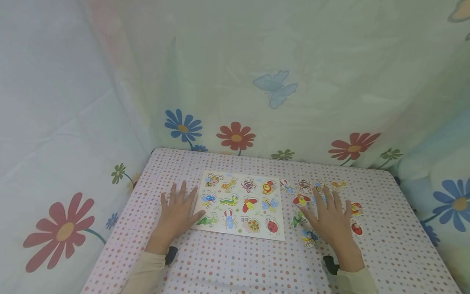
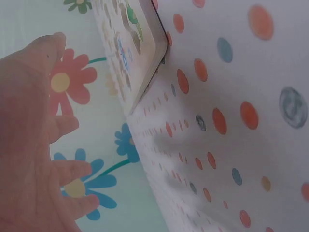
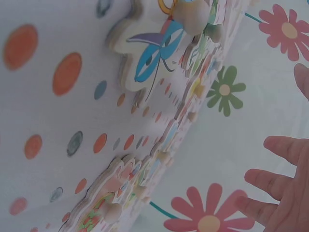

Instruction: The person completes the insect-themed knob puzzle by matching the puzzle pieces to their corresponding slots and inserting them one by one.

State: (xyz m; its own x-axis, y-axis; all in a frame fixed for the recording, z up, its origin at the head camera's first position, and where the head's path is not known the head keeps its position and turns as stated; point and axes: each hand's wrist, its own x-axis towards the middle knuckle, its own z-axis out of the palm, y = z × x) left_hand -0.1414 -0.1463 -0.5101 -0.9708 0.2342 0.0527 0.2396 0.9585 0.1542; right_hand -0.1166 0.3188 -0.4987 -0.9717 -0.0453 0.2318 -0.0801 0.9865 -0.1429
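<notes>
A flat wooden insect puzzle board [image 1: 238, 236] lies on the dotted tablecloth, with rows of bug-shaped recesses. My left hand [image 1: 176, 214] is spread at the board's left edge, thumb over its lower left corner in the head view. In the left wrist view the fingers stand raised off the cloth beside the board [image 2: 149, 53]. My right hand [image 1: 330, 218] is spread over the loose insect puzzle pieces to the right of the board, holding none. Among them are a blue-eyed dragonfly piece [image 3: 154, 53], a red ladybug piece [image 1: 356, 228] and a red-winged beetle piece [image 1: 301, 200]. Some pieces are partly hidden by that hand.
The pieces carry round wooden knobs [image 3: 113, 211]. More pieces lie near the board's right side, such as a stag beetle piece [image 1: 287, 187] and an orange ant piece [image 1: 339, 185]. Behind the table [image 1: 227, 269] hangs a flowered curtain [image 1: 220, 81].
</notes>
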